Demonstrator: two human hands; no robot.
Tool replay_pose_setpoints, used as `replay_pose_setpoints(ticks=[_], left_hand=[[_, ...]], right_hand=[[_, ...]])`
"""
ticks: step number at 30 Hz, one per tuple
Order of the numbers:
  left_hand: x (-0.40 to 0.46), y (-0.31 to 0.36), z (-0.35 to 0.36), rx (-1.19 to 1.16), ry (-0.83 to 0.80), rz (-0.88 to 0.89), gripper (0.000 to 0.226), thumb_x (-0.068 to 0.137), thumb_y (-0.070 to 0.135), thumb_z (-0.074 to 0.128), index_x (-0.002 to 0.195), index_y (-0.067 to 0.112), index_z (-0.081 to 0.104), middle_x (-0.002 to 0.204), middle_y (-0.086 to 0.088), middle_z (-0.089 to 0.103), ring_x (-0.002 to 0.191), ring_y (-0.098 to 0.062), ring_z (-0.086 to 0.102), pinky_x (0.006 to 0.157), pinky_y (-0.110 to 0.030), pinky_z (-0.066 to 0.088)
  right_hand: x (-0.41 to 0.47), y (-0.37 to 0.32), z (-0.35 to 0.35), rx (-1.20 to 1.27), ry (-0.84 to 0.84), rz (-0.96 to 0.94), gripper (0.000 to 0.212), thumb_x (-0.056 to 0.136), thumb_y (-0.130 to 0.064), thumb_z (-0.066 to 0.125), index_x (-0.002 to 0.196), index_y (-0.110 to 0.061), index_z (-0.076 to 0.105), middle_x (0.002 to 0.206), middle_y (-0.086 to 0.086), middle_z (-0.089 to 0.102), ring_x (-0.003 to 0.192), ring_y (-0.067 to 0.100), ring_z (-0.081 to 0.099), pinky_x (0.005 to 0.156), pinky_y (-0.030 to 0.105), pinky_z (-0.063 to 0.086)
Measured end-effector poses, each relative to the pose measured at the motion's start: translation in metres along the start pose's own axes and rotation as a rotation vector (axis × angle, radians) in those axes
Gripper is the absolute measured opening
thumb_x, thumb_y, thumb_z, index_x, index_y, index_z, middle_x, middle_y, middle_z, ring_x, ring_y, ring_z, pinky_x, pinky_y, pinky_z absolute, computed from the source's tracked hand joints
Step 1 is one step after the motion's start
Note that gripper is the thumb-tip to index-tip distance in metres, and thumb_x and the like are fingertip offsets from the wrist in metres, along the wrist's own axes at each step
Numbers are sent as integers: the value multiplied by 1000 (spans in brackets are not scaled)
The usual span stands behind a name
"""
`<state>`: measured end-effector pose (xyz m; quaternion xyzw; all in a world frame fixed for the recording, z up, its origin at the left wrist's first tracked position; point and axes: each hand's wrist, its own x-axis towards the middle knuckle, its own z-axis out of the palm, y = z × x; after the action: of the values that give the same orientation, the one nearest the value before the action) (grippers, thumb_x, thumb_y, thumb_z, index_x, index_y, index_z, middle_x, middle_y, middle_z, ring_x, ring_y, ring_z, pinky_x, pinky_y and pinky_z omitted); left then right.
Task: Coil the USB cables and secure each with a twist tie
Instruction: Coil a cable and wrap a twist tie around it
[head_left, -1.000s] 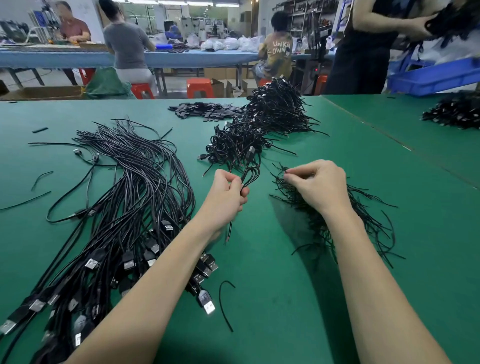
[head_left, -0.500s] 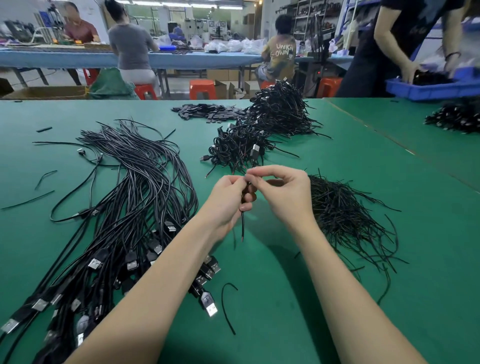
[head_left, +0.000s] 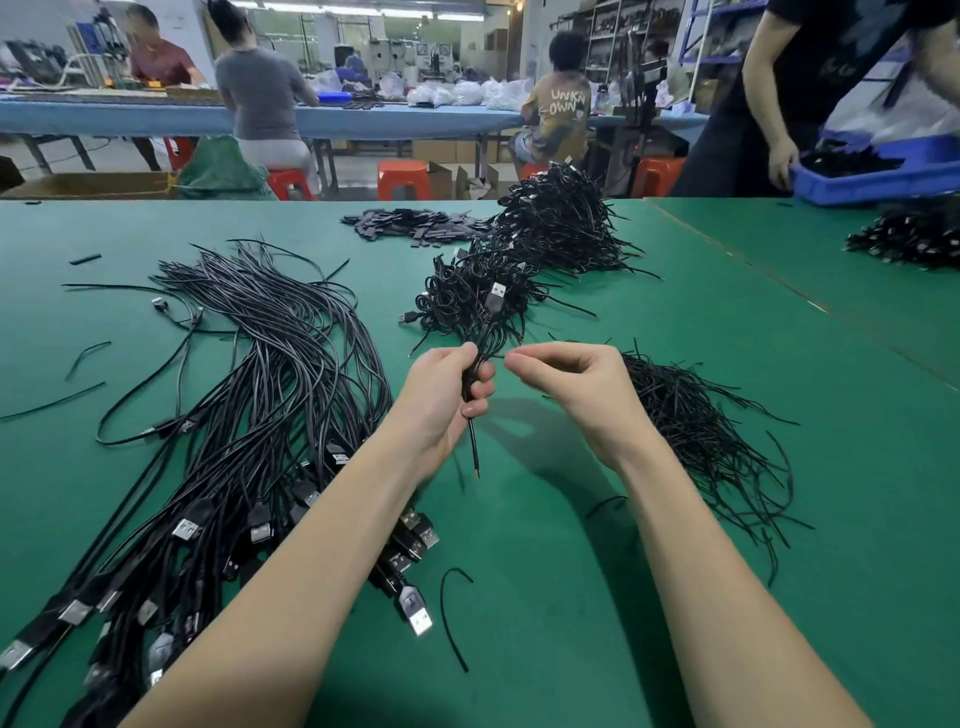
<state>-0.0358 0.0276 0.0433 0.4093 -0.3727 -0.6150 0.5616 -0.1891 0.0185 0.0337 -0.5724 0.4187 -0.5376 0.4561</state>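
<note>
Near, at 6 o'clock: left hand (head_left: 447, 389) clenched round the coiled cable (head_left: 480, 358), plug (head_left: 497, 296) poking up, tail hanging below; right hand (head_left: 566, 379) pinched just beside it at 3 o'clock, likely on a twist tie, too thin to confirm

Light, springy, probably slippery; best gripped at the coil's waist

Loose ties (head_left: 696, 431) at 3 o'clock, uncoiled cables (head_left: 249, 395) at 9

Far at 12: "UNKN OWN" on a shirt (head_left: 566, 104)

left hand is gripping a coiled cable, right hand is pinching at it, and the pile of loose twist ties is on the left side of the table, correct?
Not quite. The head view shows the pile of loose twist ties on the right side of the table, just beyond the right hand. The rest holds: the left hand grips the coiled cable while the right hand pinches at it.
</note>
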Motion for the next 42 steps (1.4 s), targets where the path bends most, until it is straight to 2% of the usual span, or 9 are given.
replay_pose_setpoints(ticks=[7, 10, 13, 17, 24, 29, 33, 37, 42], left_hand=[[-9, 6, -2, 20, -258, -18, 20, 105, 9, 40, 85, 12, 37, 69, -6, 49, 57, -13, 38, 52, -24, 21], [-14, 14, -12, 317, -468, -15, 19, 105, 9, 42, 86, 12, 39, 71, -6, 56, 60, -14, 43, 56, -25, 26], [-19, 20, -17, 699, -589, 61, 16, 105, 13, 48, 89, 12, 45, 77, -4, 64, 64, -13, 51, 59, -20, 39], [-22, 20, -12, 993, -639, 141, 14, 104, 21, 52, 91, 15, 48, 83, 0, 69, 71, -16, 53, 67, -29, 43], [-11, 3, -3, 1383, -336, 388, 10, 100, 18, 52, 93, 16, 45, 89, -12, 70, 67, -21, 56, 67, -33, 45], [-2, 0, -11, 974, 36, 414, 11, 95, 20, 63, 90, 18, 53, 81, 0, 74, 71, -18, 62, 62, -21, 44], [4, -1, -16, 760, 75, 317, 8, 91, 23, 68, 95, 23, 61, 76, 8, 75, 67, -3, 64, 57, -13, 42], [0, -6, -17, 1024, 149, 584, 6, 88, 14, 71, 93, 16, 72, 78, 12, 69, 69, 7, 61, 68, -1, 38], [-4, -11, -14, 1197, 96, 729, 11, 92, 13, 63, 103, 12, 66, 92, -5, 72, 78, -22, 61, 80, -39, 51]], right_hand=[[-2, -3, -15, 533, -224, 699, 37, 71, -15, 78, 104, -2, 71, 93, 7, 73, 80, 13, 73, 55, 13, 55], [-1, -3, -29, 343, -299, 616, 27, 69, -12, 78, 95, -6, 77, 91, 6, 75, 84, 13, 70, 68, 12, 52], [0, -5, -45, -89, -343, 412, 16, 83, -6, 75, 78, -19, 82, 75, 0, 73, 67, 4, 63, 54, 13, 44], [-1, -21, -57, -425, -372, 244, 6, 79, -29, 84, 84, -27, 84, 71, -4, 73, 63, 6, 50, 63, 21, 39], [10, -29, -14, -914, -90, -18, 8, 80, -29, 82, 76, -35, 82, 46, -21, 58, 48, -7, 52, 47, 11, 36], [9, -18, 9, -503, 114, -130, 14, 81, -12, 82, 74, -24, 80, 82, -3, 73, 64, 13, 71, 67, 36, 59], [5, -13, 11, -443, 91, -227, 5, 82, -12, 83, 81, -17, 83, 89, -6, 72, 72, -1, 64, 68, 16, 49], [4, -17, 11, -591, 35, -173, 12, 81, -15, 83, 76, -26, 81, 79, -13, 71, 64, -6, 64, 65, 9, 44], [3, -23, 13, -570, 82, -57, 17, 80, -25, 83, 66, -31, 76, 64, -17, 72, 56, 7, 71, 73, 33, 62]])
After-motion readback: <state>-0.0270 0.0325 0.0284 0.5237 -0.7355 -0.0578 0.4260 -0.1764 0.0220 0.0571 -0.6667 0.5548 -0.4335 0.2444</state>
